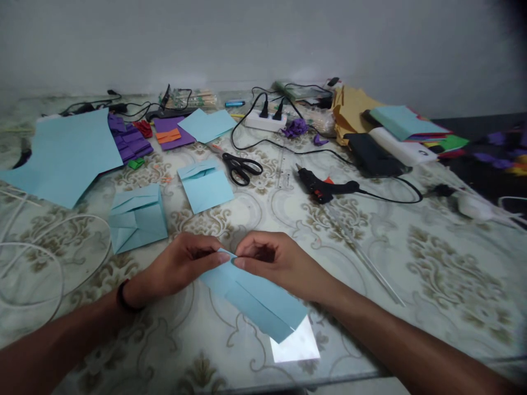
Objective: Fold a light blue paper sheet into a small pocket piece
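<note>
A folded strip of light blue paper [263, 302] slants across the near middle of the table. Its upper left end is pinched between the thumb and fingers of my left hand [189, 260]. My right hand [275, 260] pinches the same end, just right of the left fingertips. Two folded light blue pieces lie beyond my hands: one with creased flaps [140, 219] on the left, and a squarer one [208, 189] nearer the middle. Below the strip's lower right end is a bright white patch [295, 343].
Black scissors [241, 167] and a black glue gun [323, 185] lie beyond my hands. A white power strip [265, 120] stands near the wall. Large blue paper [76, 153] is at left, with white cable [60, 263] nearer. Thin clear sticks [366, 258] lie right.
</note>
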{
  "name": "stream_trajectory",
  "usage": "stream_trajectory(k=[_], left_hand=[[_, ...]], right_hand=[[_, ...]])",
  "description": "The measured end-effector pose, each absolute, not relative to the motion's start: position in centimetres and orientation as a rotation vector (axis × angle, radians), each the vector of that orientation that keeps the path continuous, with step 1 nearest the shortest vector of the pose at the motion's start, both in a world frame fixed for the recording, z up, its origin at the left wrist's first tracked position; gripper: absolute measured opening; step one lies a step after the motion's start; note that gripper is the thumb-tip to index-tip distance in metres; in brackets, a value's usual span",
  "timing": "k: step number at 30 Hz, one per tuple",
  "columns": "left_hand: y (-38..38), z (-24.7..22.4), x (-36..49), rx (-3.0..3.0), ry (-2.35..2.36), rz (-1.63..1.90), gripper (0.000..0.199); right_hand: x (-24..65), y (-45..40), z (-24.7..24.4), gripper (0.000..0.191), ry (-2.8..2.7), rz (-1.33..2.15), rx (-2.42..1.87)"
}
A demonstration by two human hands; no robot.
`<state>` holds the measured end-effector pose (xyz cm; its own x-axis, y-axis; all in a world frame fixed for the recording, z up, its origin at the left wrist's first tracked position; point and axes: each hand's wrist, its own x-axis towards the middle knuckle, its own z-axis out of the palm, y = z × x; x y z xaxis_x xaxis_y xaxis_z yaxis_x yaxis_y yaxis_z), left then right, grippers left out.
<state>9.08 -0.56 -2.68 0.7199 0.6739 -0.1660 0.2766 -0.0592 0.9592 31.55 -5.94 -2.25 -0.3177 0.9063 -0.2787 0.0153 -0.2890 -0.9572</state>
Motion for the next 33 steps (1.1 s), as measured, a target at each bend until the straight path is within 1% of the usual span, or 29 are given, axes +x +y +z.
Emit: stream_trajectory(k=[4, 13, 19, 22, 26, 33], left_hand=[[-0.8, -2.7, 9.2, 1.702, 0.813, 0.427, 0.028], [-1.8, -1.6, 9.9, 1.755, 0.805, 0.394, 0.032], [-1.5, -1.0, 9.5, 1.851, 0.752, 0.395, 0.032], [-0.9, -0.8, 9.1, 1.793, 0.791, 0.431, 0.03], [-0.4, -0.9, 8.8, 1.666, 0.812, 0.427, 0.033], [-0.9, -1.1, 9.3, 1.656, 0.807, 0.417, 0.027]], right_hand=[[31.6, -6.0, -2.0, 0.032, -1.223, 1.702, -1.212], [31.2, -6.4, -2.2, 0.029, -1.187, 1.731, -1.23], [31.5, -6.3, -1.9, 0.031, -1.201, 1.806, -1.172], [31.9, -6.1, -1.8, 0.031, -1.193, 1.8, -1.16], [32.2, -5.9, -1.8, 0.032, -1.222, 1.797, -1.177], [31.9, -6.0, -1.7, 0.024, -1.32, 1.767, -1.188]])
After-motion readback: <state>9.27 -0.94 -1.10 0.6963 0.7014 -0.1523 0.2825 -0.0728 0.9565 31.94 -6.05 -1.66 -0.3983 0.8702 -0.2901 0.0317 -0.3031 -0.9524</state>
